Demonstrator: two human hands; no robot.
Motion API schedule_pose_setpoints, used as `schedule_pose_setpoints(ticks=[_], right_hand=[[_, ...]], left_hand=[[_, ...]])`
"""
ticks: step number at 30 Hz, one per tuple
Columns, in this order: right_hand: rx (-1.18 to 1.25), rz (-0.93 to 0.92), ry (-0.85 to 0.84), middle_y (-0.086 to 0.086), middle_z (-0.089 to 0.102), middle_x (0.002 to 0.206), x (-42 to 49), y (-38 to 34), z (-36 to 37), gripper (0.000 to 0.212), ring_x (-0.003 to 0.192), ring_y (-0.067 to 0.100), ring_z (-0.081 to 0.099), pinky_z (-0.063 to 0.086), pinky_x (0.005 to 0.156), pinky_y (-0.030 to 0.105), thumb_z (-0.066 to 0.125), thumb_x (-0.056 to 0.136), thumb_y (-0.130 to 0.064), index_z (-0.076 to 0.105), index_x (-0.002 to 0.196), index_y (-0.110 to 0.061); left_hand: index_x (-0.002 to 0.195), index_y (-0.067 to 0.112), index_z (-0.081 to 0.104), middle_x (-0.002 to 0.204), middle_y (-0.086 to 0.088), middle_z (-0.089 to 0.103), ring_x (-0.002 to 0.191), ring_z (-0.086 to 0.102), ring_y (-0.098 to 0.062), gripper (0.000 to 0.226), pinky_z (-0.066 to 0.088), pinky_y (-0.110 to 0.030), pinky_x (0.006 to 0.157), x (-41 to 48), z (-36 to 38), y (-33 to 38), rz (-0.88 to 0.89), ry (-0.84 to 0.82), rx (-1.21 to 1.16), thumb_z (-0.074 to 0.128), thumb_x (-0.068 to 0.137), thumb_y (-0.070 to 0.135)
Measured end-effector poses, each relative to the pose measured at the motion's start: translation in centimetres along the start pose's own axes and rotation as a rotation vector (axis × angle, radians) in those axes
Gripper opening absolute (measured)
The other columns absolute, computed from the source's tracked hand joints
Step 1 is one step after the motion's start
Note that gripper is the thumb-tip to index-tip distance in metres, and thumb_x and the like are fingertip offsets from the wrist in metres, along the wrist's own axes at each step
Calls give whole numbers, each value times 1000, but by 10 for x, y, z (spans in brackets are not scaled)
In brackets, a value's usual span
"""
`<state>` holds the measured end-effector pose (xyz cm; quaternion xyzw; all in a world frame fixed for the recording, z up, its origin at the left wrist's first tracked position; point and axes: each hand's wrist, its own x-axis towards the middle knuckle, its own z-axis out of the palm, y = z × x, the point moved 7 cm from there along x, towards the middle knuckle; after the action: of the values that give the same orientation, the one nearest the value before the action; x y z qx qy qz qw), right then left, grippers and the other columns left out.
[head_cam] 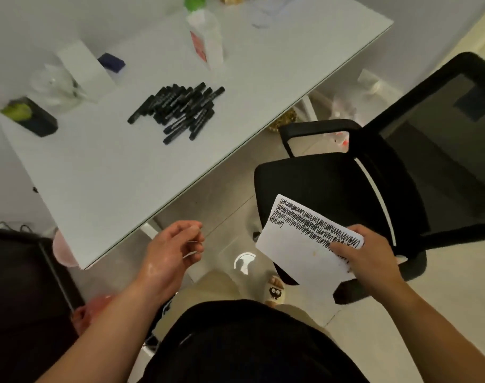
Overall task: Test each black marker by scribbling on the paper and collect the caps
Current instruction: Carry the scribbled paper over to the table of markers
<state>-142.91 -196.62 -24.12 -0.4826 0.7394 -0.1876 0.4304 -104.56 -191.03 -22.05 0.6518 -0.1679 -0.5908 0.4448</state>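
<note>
Right hand [369, 252] pinched scribbled paper [302, 244] above black chair [318, 183], left hand [172, 250] hung loosely spread, empty, markers [180, 109] piled on white table [111, 175].

Matt white paper [296, 252] in the right grip [365, 255]; beyond the left grip [172, 247], black plastic markers [180, 111] on a smooth, glossy worktop [103, 172]

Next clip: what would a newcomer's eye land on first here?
Probably the paper, its upper part covered in black scribbles, held by the right hand over the black chair. Then the pile of black markers lying on the white table, with the left hand empty and half open near the table's edge.
</note>
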Motion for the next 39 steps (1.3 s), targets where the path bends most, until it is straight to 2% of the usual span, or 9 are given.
schedule_pose_setpoints(ticks=[3,7,10,14,23,29,33,35,39], right_hand=[[-9,-57,-76,-5,75,90,49,-42,18,22,77,16,75,65,69,48,83,84,-18,65,89,-29],[10,-77,-143,-5,77,88,110,-99,55,20,76,14,77,65,71,47,83,84,-15,68,90,-27],[24,-85,-181,-4,78,89,146,-145,87,20,75,10,77,65,66,39,82,85,-13,69,91,-28],[8,-176,-197,-8,77,81,182,-214,115,18,67,3,73,53,55,22,82,83,-12,70,89,-24],[-146,-292,-279,1,77,84,245,-319,145,16,73,23,74,57,62,41,81,82,-12,68,85,-21],[-240,-392,-384,-6,77,81,318,-382,153,17,68,18,73,56,60,38,79,84,-14,67,86,-24],[-337,-449,-533,-10,75,77,382,-412,168,20,59,13,70,50,49,24,79,84,-8,67,89,-22],[-402,-495,-596,-3,74,75,416,-423,177,22,55,11,66,47,49,29,79,83,-5,67,86,-23],[-483,-584,-709,7,73,77,481,-432,191,26,61,38,64,47,47,37,80,80,-8,68,96,-24]], left_hand=[[91,18,74,77,-6,66,63,58,-16,15,46,-32,63,25,-16,15,-12,80,-64,60,96,12],[94,14,74,78,-6,66,63,58,-16,15,48,-30,60,68,-44,38,-16,163,-84,60,96,13],[89,17,77,78,-5,67,65,59,-15,18,49,-31,62,100,-67,59,-51,206,-108,60,96,14],[90,18,78,80,-4,69,68,60,-17,18,51,-31,64,139,-83,95,-43,213,-126,61,96,15],[91,20,77,82,-5,70,71,62,-17,17,52,-33,68,191,-93,139,-23,264,-180,61,97,17],[90,22,77,83,-4,72,71,63,-17,17,53,-34,70,229,-89,145,-24,324,-221,61,97,17],[87,31,75,81,-1,73,67,62,-12,18,54,-31,70,267,-65,143,-18,356,-137,63,94,20],[85,33,73,80,2,72,64,60,-8,17,53,-28,68,288,-51,140,-11,388,-41,65,93,21],[86,37,65,79,16,67,76,60,-5,13,44,-13,66,315,-25,139,90,549,302,72,88,26]])
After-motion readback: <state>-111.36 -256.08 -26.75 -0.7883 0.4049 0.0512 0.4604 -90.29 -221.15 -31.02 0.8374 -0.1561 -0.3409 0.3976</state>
